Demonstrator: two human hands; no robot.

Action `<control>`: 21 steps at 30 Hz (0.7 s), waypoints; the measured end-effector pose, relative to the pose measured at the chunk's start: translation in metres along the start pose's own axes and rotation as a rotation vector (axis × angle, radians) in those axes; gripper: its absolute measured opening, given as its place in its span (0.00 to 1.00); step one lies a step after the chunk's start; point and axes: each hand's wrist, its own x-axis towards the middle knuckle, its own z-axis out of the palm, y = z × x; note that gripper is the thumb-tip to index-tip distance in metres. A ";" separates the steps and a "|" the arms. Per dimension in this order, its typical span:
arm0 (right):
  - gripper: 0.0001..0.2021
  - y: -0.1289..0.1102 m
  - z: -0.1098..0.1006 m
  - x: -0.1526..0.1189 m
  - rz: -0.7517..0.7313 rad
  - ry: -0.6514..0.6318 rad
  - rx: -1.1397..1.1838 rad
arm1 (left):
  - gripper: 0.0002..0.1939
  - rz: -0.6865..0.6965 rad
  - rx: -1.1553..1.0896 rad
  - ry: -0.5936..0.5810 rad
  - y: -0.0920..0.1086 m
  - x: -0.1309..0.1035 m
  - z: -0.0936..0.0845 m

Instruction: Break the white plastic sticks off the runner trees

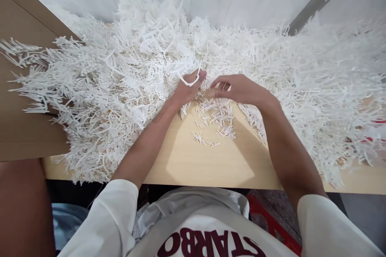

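Note:
A large heap of thin white plastic strands [120,76] covers most of the wooden table [208,164]. My left hand [188,86] is closed at the heap's front middle, with a white strand looping over its fingers; what lies inside the grip is too small to name. Just to its right is my right hand [233,86], fingers curled and apart, the fingertips near the left hand but not touching it. Nothing shows between the right fingers. Below both hands, small short white pieces [221,116] lie scattered on the wood.
A cardboard box [27,128] stands at the left. Behind the heap is a pale tiled wall [241,0] with a grey metal post [322,0] at the right. Part of another person [27,204] shows at the lower left. Red plastic [271,221] is below the table edge.

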 end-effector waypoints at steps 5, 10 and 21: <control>0.21 0.011 0.021 0.016 0.061 0.198 0.076 | 0.30 -0.022 -0.018 -0.024 -0.005 -0.001 0.001; 0.20 0.015 0.021 0.018 0.043 0.289 0.105 | 0.21 0.057 -0.002 -0.081 -0.007 0.001 0.000; 0.18 -0.008 0.025 0.009 -0.185 0.150 -0.022 | 0.11 0.125 0.096 -0.051 -0.005 0.004 0.001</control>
